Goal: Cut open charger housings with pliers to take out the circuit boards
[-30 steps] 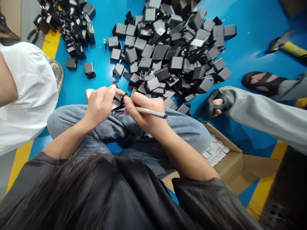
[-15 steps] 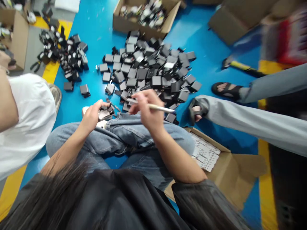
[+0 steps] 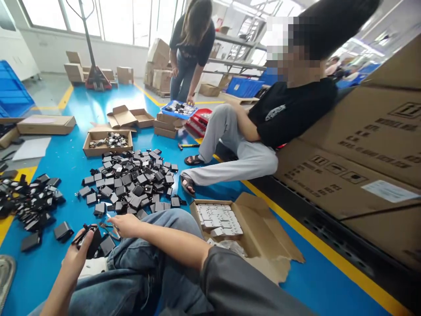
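Note:
My left hand (image 3: 76, 256) is closed around a black box-shaped casing (image 3: 94, 241), its open side showing dark parts within. Close to its right, my right hand (image 3: 127, 225) has its fingers pinched together. A pale slim tool (image 3: 109, 216) pokes out at those fingertips; most of it is hidden by the hand. Under the hands, beside my knee, lie pliers-like handles (image 3: 110, 230) and another dark casing (image 3: 107, 245). A white object (image 3: 94, 266) sits below my left hand, partly covered. Ahead spreads a large heap of black casings (image 3: 134, 180).
A second pile of dark parts (image 3: 36, 204) is at left. Beyond the heap stands a carton of small parts (image 3: 87, 147). At right, an open carton (image 3: 259, 232) holds white pieces. A seated person (image 3: 237, 145) and a hammer (image 3: 190, 145) are ahead right; another person bends over a blue tray.
The view has tilted up and swung right. My left hand has come up with a black casing in it. My right hand has turned, and its slim tool is now mostly hidden.

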Demonstrator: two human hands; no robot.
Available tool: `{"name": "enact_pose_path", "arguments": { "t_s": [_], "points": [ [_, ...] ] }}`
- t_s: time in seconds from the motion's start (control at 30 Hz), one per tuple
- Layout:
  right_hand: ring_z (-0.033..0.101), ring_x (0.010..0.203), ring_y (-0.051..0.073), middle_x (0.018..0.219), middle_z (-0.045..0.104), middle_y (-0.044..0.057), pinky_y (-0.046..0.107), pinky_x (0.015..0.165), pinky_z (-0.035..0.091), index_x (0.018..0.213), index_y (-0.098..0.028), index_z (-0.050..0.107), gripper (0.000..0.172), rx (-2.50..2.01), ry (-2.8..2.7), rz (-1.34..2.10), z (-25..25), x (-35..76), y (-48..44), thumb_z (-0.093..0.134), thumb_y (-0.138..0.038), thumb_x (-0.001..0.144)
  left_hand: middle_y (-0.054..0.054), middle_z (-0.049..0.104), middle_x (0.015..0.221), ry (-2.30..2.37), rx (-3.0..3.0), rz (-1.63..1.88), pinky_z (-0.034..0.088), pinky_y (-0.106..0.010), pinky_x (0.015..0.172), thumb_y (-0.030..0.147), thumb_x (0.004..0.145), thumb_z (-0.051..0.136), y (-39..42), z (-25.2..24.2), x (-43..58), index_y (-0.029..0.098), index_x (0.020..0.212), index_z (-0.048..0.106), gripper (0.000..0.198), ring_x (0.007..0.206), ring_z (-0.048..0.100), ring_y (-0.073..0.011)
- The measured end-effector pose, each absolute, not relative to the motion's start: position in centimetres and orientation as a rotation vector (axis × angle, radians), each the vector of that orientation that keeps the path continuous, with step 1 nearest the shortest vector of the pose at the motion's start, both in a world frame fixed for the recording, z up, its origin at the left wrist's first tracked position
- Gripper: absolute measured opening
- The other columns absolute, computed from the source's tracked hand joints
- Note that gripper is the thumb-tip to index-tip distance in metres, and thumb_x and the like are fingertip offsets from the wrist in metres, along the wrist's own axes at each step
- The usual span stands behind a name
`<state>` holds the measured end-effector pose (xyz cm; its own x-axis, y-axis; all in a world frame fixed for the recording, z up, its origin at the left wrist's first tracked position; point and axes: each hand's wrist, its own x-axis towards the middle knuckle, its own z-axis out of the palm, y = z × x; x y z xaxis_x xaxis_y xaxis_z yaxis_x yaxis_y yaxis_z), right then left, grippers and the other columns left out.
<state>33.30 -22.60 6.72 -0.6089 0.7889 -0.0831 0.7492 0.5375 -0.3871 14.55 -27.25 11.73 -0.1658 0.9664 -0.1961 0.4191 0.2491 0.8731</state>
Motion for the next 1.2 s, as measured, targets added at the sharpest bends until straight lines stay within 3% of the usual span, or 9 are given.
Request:
{"name": "enact_pose_path", "arguments": {
  "t_s": [0.2, 0.4, 0.57, 0.7, 0.77, 0.83, 0.93, 1.03, 1.2],
  "points": [
    [0.069, 0.088, 0.025, 0.109, 0.068, 0.007, 0.033, 0.064, 0.053, 0.119, -0.024, 0.057, 0.032, -1.333, -2.815, 0.548, 3.9, 32.9, -21.1, 0.052, -0.028, 0.087, -0.011, 0.069, 0.112, 1.627, 1.288, 0.884, 0.050, -0.044, 0.097, 0.064, 0.059, 0.068, -27.2, 12.6, 14.4, 0.021, 0.108, 0.058, 0.066, 0.114, 0.061, -0.0354],
    [0.068, 0.084, 0.025, 0.110, 0.065, 0.011, 0.033, 0.061, 0.054, 0.115, -0.018, 0.059, 0.033, -1.438, -2.803, 0.447, 3.4, 32.0, -18.1, 0.052, -0.013, 0.084, -0.013, 0.068, 0.114, 1.638, 1.397, 0.811, 0.047, -0.045, 0.098, 0.066, 0.060, 0.067, -26.8, 12.3, 13.6, 0.020, 0.113, 0.057, 0.071, 0.116, 0.059, -0.0369],
    [0.066, 0.098, 0.027, 0.129, 0.055, 0.016, 0.035, 0.071, 0.055, 0.118, -0.016, 0.060, 0.035, -1.454, -2.691, 0.468, 3.8, 31.3, -18.2, 0.059, -0.022, 0.084, -0.015, 0.065, 0.119, 1.715, 1.482, 0.706, 0.046, -0.050, 0.098, 0.068, 0.063, 0.060, -26.8, 12.1, 13.7, 0.021, 0.117, 0.053, 0.072, 0.117, 0.058, -0.0395],
    [0.059, 0.114, 0.016, 0.132, 0.057, 0.006, 0.024, 0.089, 0.050, 0.131, -0.022, 0.053, 0.039, -1.320, -2.605, 0.538, 6.4, 30.0, -18.9, 0.047, -0.038, 0.096, -0.021, 0.058, 0.128, 1.821, 1.610, 0.687, 0.040, -0.052, 0.104, 0.067, 0.065, 0.055, -26.5, 11.7, 13.5, 0.018, 0.116, 0.050, 0.072, 0.125, 0.051, -0.0410],
    [0.059, 0.111, 0.008, 0.125, 0.063, -0.002, 0.015, 0.091, 0.045, 0.131, -0.027, 0.053, 0.036, -1.252, -2.595, 0.612, 7.9, 29.4, -19.4, 0.047, -0.037, 0.097, -0.020, 0.057, 0.129, 1.861, 1.603, 0.704, 0.041, -0.050, 0.105, 0.064, 0.066, 0.054, -26.5, 12.1, 13.2, 0.018, 0.116, 0.050, 0.068, 0.126, 0.051, -0.0394],
    [0.061, 0.107, 0.007, 0.121, 0.066, -0.004, 0.014, 0.090, 0.044, 0.128, -0.026, 0.056, 0.033, -1.286, -2.581, 0.694, 8.7, 29.3, -19.7, 0.051, -0.028, 0.095, -0.019, 0.058, 0.128, 1.901, 1.564, 0.780, 0.041, -0.047, 0.106, 0.060, 0.069, 0.054, -26.7, 13.1, 12.6, 0.018, 0.115, 0.051, 0.062, 0.125, 0.052, -0.0375],
    [0.057, 0.115, 0.016, 0.130, 0.061, 0.008, 0.025, 0.096, 0.043, 0.134, -0.017, 0.051, 0.041, -1.447, -2.545, 0.794, 7.5, 30.5, -18.6, 0.043, -0.012, 0.094, -0.017, 0.059, 0.128, 2.094, 1.485, 0.962, 0.041, -0.042, 0.106, 0.056, 0.072, 0.059, -26.6, 14.5, 11.1, 0.018, 0.118, 0.051, 0.061, 0.124, 0.053, -0.0335],
    [0.058, 0.114, 0.024, 0.124, 0.062, 0.017, 0.036, 0.096, 0.044, 0.128, -0.008, 0.055, 0.036, -1.583, -2.587, 0.874, 4.1, 31.7, -16.8, 0.042, -0.013, 0.095, -0.013, 0.064, 0.121, 2.198, 1.392, 1.053, 0.047, -0.039, 0.098, 0.052, 0.073, 0.064, -26.3, 15.1, 10.0, 0.019, 0.120, 0.051, 0.059, 0.114, 0.060, -0.0292],
    [0.060, 0.106, 0.021, 0.116, 0.063, 0.009, 0.044, 0.094, 0.048, 0.118, -0.014, 0.060, 0.031, -1.579, -2.794, 0.908, 0.3, 31.2, -18.0, 0.055, -0.033, 0.094, -0.011, 0.065, 0.120, 2.126, 1.445, 0.995, 0.049, -0.035, 0.093, 0.051, 0.075, 0.065, -26.9, 15.4, 10.4, 0.021, 0.122, 0.051, 0.057, 0.110, 0.062, -0.0271]
  ]
}}
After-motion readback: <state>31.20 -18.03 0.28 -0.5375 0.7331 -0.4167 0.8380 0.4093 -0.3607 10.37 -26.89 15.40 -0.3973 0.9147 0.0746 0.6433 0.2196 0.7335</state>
